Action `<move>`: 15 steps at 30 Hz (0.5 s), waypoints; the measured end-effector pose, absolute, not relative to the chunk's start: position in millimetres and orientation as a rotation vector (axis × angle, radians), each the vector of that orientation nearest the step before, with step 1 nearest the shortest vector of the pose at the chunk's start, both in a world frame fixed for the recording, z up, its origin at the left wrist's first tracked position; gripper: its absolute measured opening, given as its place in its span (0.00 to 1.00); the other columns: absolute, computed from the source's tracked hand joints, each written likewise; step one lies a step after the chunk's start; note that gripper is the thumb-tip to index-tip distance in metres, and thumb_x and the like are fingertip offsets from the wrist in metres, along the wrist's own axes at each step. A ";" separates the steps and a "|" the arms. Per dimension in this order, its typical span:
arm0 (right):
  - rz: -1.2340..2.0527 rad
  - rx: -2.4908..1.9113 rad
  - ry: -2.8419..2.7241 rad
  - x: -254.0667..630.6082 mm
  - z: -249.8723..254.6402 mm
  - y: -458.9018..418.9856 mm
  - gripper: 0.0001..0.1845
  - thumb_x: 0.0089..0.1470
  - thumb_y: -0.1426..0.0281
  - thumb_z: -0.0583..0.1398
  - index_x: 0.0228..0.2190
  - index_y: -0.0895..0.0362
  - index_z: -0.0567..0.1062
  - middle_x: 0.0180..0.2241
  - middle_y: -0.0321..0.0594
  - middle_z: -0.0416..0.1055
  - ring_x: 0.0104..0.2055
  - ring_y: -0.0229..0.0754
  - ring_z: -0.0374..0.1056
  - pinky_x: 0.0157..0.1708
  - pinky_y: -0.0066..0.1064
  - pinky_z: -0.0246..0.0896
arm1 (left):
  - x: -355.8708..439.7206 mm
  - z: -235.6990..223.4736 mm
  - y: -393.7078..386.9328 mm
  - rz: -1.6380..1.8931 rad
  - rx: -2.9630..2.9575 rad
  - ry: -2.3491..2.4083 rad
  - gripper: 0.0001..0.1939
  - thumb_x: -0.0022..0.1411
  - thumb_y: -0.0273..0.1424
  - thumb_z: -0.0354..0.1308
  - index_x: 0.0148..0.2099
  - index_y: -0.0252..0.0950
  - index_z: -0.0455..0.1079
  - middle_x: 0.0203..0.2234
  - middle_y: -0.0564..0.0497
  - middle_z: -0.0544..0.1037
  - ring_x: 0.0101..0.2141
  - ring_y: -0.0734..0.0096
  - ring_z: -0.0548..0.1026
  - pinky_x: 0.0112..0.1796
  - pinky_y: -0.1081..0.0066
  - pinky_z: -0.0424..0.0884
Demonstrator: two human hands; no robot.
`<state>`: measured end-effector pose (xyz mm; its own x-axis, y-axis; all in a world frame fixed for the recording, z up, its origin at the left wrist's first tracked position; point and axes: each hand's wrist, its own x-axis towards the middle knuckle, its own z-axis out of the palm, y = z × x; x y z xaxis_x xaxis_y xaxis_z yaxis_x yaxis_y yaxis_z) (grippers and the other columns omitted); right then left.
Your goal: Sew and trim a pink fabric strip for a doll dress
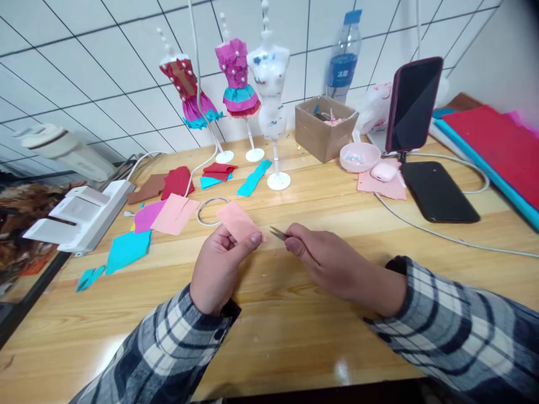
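My left hand (219, 264) pinches a pale pink piece of paper (238, 220) between thumb and fingers, above the middle of the table. Facing it, my right hand (326, 257) is closed around a small pointed metal tool (278, 233), which looks like scissors; its handles are hidden in my fist. The blade tips point left, just short of the paper's right edge. Beyond my left hand lie a metal ring (202, 215), a larger pink sheet (175, 214), a magenta piece (147, 216) and a turquoise piece (128, 251).
Three small mannequins stand at the back, one in red (179, 78), one in magenta (233, 67), one white (272, 95). A cardboard box (320, 132), pink bowl (357, 157), upright phone (415, 104) and black tablet-like slab (441, 191) are right. A white cable (455, 242) crosses the table.
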<state>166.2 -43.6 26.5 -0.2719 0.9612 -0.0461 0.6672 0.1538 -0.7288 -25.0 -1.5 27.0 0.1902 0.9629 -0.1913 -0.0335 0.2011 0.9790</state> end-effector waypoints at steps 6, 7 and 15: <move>1.015 -1.506 -1.971 166.6 19.6 -40.7 0.23 0.66 0.53 0.44 0.31 0.54 0.68 0.25 0.33 0.67 0.27 0.36 0.61 0.27 0.29 0.47 | -25.2 23.4 -1.2 0.922 1.117 1.118 0.12 0.49 0.31 0.71 0.32 0.35 0.71 0.25 0.56 0.77 0.27 0.77 0.73 0.32 0.78 0.70; 1.032 -1.506 -1.959 166.7 18.2 -39.6 0.24 0.66 0.52 0.44 0.30 0.55 0.68 0.25 0.33 0.67 0.28 0.36 0.61 0.27 0.29 0.47 | -24.9 23.0 -1.1 0.917 1.117 1.116 0.12 0.50 0.31 0.71 0.32 0.35 0.71 0.25 0.55 0.77 0.27 0.77 0.73 0.32 0.78 0.70; 1.078 -1.488 -1.917 166.2 15.1 -36.7 0.24 0.65 0.53 0.46 0.28 0.55 0.69 0.25 0.32 0.67 0.28 0.36 0.60 0.27 0.29 0.46 | -23.0 23.4 -1.8 0.885 1.091 1.107 0.12 0.48 0.31 0.71 0.30 0.35 0.71 0.24 0.56 0.77 0.27 0.77 0.73 0.33 0.78 0.70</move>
<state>166.2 -36.7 15.1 -0.2926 0.9519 -0.0914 0.5723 0.0977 -0.8142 -23.0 -1.8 23.4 0.2361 0.9424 -0.2371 -0.0240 0.2496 0.9681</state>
